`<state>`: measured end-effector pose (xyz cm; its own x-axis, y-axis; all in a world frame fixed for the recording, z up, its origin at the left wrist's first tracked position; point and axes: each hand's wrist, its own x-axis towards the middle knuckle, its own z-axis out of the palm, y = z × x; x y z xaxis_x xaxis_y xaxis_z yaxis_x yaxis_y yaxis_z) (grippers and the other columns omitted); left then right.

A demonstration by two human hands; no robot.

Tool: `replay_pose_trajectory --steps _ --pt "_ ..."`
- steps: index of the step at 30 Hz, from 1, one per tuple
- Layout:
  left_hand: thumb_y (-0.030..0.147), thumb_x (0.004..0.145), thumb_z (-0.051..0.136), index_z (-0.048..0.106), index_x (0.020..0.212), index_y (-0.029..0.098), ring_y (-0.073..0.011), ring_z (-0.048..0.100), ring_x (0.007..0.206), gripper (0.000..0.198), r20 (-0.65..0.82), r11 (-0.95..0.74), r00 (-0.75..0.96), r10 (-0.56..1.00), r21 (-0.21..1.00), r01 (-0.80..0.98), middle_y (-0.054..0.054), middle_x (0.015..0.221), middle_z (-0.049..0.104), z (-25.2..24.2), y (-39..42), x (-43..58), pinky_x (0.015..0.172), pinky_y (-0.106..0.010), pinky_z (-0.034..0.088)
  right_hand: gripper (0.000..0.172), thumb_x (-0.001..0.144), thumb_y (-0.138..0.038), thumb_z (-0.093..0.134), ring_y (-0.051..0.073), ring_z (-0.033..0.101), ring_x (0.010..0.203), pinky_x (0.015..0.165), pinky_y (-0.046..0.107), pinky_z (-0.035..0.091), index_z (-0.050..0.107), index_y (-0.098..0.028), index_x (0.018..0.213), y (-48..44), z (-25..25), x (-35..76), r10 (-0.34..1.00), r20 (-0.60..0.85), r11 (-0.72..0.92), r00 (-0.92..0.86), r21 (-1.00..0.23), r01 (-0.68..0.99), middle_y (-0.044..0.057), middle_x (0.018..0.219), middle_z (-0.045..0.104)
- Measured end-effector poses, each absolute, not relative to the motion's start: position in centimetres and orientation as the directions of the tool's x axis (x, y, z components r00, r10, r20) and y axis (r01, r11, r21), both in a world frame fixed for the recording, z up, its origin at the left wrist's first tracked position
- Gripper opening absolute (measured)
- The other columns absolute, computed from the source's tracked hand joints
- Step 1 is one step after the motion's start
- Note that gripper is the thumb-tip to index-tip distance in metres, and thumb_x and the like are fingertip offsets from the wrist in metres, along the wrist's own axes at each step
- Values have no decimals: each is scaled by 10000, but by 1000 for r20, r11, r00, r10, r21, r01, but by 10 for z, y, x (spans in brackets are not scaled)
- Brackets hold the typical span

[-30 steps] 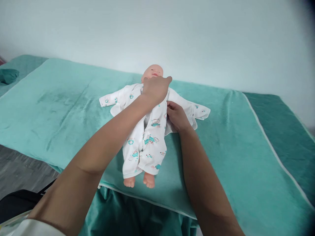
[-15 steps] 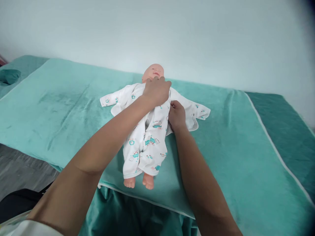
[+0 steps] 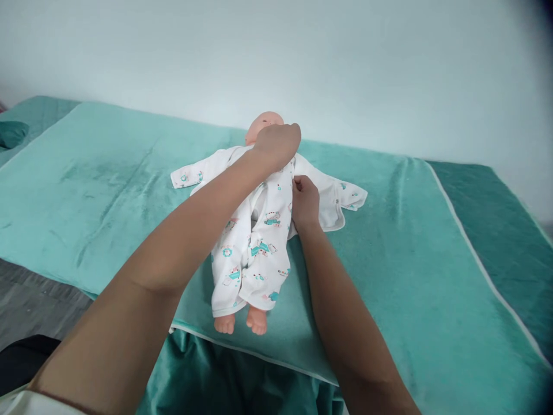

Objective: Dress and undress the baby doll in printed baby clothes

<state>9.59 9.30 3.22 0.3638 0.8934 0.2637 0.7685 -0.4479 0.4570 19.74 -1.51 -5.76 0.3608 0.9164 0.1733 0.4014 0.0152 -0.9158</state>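
Head view: doll is laid face-up on green-covered bed, dressed in white printed clothes. Its neck is blocked by the left hand, fingers curled; grip can't be told. Right hand is half-curled at the clothes' side; hold unconfirmed. Bed is backed by wall; black item is cropped lower left.

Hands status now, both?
Left hand: curled, in front of the doll; grip hidden, can't tell.
Right hand: curled at the white clothes' side; can't tell if gripping.
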Motion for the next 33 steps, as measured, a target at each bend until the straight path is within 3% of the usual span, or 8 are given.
replay_pose_trajectory --steps 4,10,13,19,22,26,30,33 --pt "52 858 692 653 1072 120 -369 697 1133 228 108 -382 367 924 275 882 -87 930 681 42 90 89 1023 -477 495 163 826 -318 564 254 681 895 836 385 505 667 -223 910 -18 -57 196 931 141 2 336 -924 381 58 951 772" --pt "-14 852 637 663 1026 127 -338 707 1050 225 91 -394 384 919 261 881 -89 938 680 51 72 83 964 -479 510 130 801 -296 595 251 694 867 823 388 521 672 -214 867 -20 -57 197 923 152 4 353 -922 387 57 889 775" --pt "33 923 562 672 958 159 -320 695 1066 170 230 -432 371 900 349 832 -105 973 700 46 61 67 989 -480 496 156 821 -310 601 239 699 858 808 374 525 693 -209 898 -21 -56 199 918 163 35 362 -941 336 49 883 772" --pt "169 989 520 706 923 196 -238 667 1103 200 473 -465 137 871 700 542 -78 1074 745 8 29 -2 1043 -388 490 161 908 -347 572 200 684 877 859 358 547 687 -236 932 -26 -48 196 827 370 193 423 -893 406 20 911 741" --pt "213 979 514 750 1047 206 -210 666 1177 246 374 -350 2 927 865 359 -54 1195 766 -18 17 -34 1111 -364 473 182 933 -344 585 209 697 1010 909 374 558 702 -248 1032 -31 -45 192 817 458 324 351 -868 376 49 1084 752" --pt "227 917 574 757 1064 204 -200 678 1151 236 250 -245 -8 968 955 170 -50 1195 780 -41 13 -53 1083 -357 501 233 973 -347 574 225 686 1162 1005 419 553 712 -268 1143 -32 -43 190 811 525 425 259 -832 357 65 1249 738" --pt "226 876 623 705 1047 201 -175 685 1003 191 211 -212 17 977 973 95 -42 1067 773 -45 14 -58 972 -322 526 226 986 -336 551 232 698 1153 1056 450 540 726 -274 1115 -17 -37 191 805 556 438 209 -794 422 56 1214 757" --pt "226 880 595 685 989 196 -174 658 928 145 175 -173 5 984 964 203 -30 984 757 -43 11 -60 903 -313 515 170 930 -307 589 235 713 1042 996 440 559 744 -261 986 7 -28 192 828 523 380 204 -789 482 52 1095 777"
